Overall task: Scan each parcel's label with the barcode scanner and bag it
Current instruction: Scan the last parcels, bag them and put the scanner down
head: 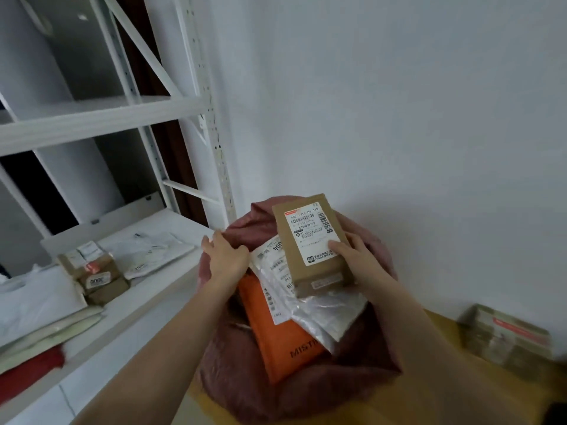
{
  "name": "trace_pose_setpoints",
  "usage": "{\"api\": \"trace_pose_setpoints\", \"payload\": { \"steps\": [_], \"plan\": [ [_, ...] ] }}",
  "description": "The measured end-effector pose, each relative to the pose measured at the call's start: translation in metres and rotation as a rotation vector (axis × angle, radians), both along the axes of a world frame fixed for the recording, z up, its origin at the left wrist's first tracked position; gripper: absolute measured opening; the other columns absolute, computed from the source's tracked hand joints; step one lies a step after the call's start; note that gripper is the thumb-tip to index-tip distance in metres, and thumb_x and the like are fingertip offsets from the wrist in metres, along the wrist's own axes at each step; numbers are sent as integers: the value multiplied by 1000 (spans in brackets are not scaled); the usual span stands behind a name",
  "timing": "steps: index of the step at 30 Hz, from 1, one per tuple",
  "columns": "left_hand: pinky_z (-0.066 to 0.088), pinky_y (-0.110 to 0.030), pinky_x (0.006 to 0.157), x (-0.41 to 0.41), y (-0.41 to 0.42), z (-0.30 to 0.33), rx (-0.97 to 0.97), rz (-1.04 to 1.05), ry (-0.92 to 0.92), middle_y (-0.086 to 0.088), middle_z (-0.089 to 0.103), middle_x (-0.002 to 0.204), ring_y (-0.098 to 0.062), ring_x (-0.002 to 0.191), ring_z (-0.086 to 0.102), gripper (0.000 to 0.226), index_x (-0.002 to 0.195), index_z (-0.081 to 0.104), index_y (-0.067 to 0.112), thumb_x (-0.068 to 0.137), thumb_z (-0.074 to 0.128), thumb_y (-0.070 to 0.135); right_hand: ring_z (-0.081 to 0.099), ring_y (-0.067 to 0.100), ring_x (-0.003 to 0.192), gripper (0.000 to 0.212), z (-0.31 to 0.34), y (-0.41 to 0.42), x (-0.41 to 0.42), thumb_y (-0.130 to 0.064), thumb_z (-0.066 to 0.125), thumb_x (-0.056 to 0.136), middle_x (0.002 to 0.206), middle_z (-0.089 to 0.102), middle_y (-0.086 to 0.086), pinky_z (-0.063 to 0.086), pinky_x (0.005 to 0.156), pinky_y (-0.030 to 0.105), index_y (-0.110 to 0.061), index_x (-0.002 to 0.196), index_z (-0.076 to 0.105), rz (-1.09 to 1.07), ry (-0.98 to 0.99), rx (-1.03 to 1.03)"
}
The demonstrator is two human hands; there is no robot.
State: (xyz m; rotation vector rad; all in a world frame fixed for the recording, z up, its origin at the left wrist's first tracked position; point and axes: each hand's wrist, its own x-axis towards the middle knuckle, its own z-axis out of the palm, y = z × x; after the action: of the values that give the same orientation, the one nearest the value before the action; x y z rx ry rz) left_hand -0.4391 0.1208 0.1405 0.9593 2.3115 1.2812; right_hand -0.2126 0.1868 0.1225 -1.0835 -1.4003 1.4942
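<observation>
The right hand (pixel 352 256) is clasping a small brown cardboard parcel (pixel 313 243), white label up, over the dusky-red fabric bag (pixel 239 363); the left hand (pixel 225 256) is pinching its rim wide. Best lowered flat — beneath the grip two parcels are already lying: one orange mailer (pixel 276 332), one silvery plastic mailer (pixel 319 311).
</observation>
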Motion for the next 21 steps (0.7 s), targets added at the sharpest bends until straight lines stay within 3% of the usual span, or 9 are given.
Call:
{"api": "trace_pose_setpoints", "payload": {
  "steps": [2,4,6,8,9,11,14,17,21],
  "plan": [
    [51,-45,94,-30,22,-8,-48,46,-31,-13,9,157,-45,117,51,80,149,20,12,75,50,5,66,15,100,48,-6,19,-12,-39,64,89,109,69,-5,53,92,38,-25,132,48,43,-69,-29],
    [58,-49,77,-58,42,-21,-89,89,-112,-21,35,141,-45,89,65,76,141,27,10,68,49,7,67,16,101,47,-14,31,-20,-42,65,88,110,70,-5,53,95,40,-26,130,50,73,-105,-71],
    [58,-42,57,-76,56,-32,-139,129,-260,-25,57,109,-38,58,68,63,131,35,-2,71,54,5,68,16,101,44,-21,36,-24,-43,65,87,109,72,-5,52,96,42,-28,127,53,85,-121,-112],
    [51,-33,46,-88,62,-44,-213,129,-352,-22,62,80,-28,41,60,43,117,50,-9,79,63,5,68,17,101,41,-26,38,-25,-42,65,87,108,72,-4,51,97,43,-27,124,54,74,-133,-126],
    [48,-31,48,-92,64,-47,-261,114,-328,-19,58,67,-25,40,54,25,99,58,-8,82,65,9,68,18,101,40,-28,38,-25,-42,65,87,108,72,-4,51,97,43,-27,123,55,62,-141,-135],
    [41,-30,50,-99,70,-52,-269,93,-234,-14,49,51,-22,42,46,24,69,54,-1,87,61,14,69,18,99,40,-28,35,-24,-42,66,87,106,73,-4,54,92,39,-27,122,57,38,-160,-152],
    [34,-25,45,-98,78,-40,-1,65,-236,-11,48,50,-28,43,47,24,74,63,-1,88,51,14,70,14,93,34,-17,28,-31,-40,64,89,102,74,-6,55,77,29,-28,120,60,32,-225,-144],
    [44,-33,59,-99,85,-15,315,30,-200,-10,60,64,-39,71,63,23,84,72,7,88,51,16,69,10,88,24,-2,22,-57,-40,60,91,101,72,-8,53,69,23,-33,115,60,72,-351,-115],
    [45,-24,63,-95,78,15,491,-119,-115,-4,65,73,-9,65,54,24,82,71,7,91,49,10,63,21,106,48,-12,16,-112,-57,56,84,123,63,3,51,93,37,-29,122,52,-14,-546,14]
  ]
}}
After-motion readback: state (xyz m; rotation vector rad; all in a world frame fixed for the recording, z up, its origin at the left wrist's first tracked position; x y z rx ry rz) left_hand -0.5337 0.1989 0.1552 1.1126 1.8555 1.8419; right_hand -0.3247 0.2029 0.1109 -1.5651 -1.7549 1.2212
